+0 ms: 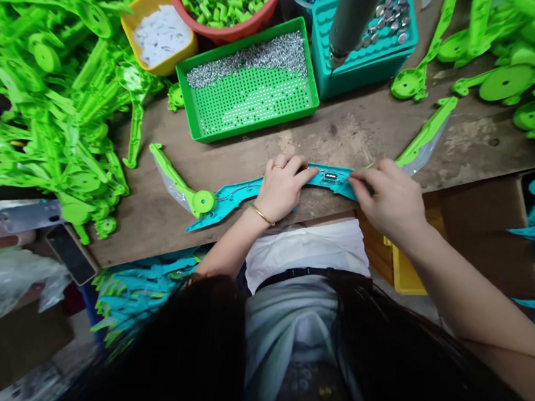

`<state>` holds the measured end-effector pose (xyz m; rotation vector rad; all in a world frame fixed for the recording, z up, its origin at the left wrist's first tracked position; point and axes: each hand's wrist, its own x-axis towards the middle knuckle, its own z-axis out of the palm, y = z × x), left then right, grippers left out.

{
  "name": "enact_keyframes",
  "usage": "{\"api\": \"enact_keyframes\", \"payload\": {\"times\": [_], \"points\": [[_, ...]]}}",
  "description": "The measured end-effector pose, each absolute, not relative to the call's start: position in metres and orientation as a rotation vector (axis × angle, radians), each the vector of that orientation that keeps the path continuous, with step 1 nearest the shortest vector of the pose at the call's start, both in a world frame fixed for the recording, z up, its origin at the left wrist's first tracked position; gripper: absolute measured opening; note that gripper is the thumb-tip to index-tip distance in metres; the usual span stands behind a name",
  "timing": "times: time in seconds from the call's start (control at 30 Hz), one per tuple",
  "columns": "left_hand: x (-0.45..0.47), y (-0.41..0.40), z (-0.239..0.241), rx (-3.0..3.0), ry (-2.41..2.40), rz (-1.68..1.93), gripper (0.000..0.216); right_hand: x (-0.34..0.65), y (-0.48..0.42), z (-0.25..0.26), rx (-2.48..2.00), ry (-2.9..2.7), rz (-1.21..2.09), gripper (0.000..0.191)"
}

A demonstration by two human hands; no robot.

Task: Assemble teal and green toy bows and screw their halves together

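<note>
A curved blue plastic toy bow shell [237, 197] lies along the table's near edge, its inner side facing up. Thin wires run inside it, and a small compartment with silvery button cells [330, 176] sits near its middle. My left hand [281, 186] is closed on the shell just left of that compartment. On the right, my right hand [385, 197] pinches at the shell's other part; its fingertips hide what they hold, perhaps a wire. A green limb with a round hub [203, 203] joins the shell's left end. Another green limb [425, 139] extends beyond my right hand.
Behind the shell stands a green tray [251, 109] of screws. A yellow bin [158, 28], a red bowl [222, 33] and a teal box [363, 78] line the back. A power screwdriver [348, 28] hangs above the box. Green parts [59, 79] are heaped at left.
</note>
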<state>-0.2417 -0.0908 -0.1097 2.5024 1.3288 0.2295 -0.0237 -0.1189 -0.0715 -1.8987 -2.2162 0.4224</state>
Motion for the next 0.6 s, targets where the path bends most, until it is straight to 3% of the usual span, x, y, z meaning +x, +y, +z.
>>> {"api": "enact_keyframes", "payload": {"times": [0.43, 0.6], "points": [[-0.242, -0.091, -0.11, 2.512, 1.325, 0.261, 0.037, -0.03, -0.127, -0.086, -1.884, -2.403, 0.137, 0.033], [-0.243, -0.088, -0.105, 2.468, 1.321, 0.207, 0.038, -0.028, -0.124, -0.089, -1.845, -2.313, 0.241, 0.027]]}}
